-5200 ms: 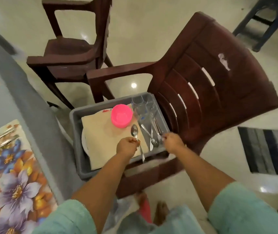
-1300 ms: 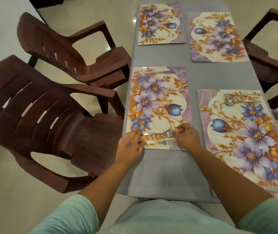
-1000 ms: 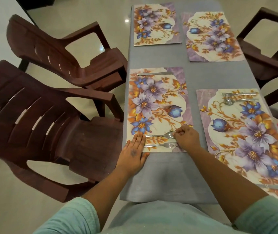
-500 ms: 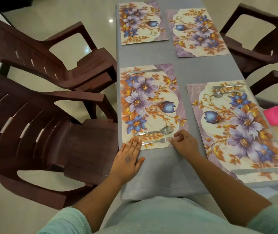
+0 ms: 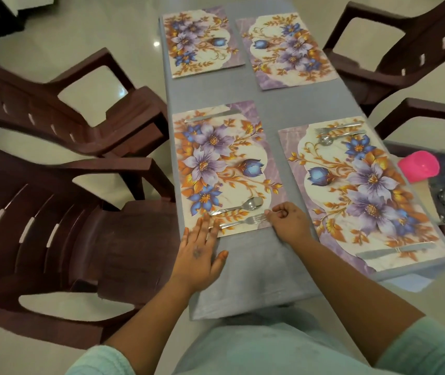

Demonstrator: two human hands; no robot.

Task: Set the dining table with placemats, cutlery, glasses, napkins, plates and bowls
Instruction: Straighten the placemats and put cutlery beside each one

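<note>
On floral placemat (image 5: 224, 163), shiny spoon (image 5: 239, 205), fork (image 5: 244, 221)

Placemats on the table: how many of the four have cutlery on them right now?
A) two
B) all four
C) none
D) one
A: only the near-left placemat and near-right placemat carry cutlery, such as the spoon; the far-left placemat and far-right placemat lie bare.

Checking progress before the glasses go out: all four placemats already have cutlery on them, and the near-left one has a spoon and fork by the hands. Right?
Not quite. In the head view only the two near placemats have cutlery; the two far placemats are bare. The spoon and fork are right.
</note>
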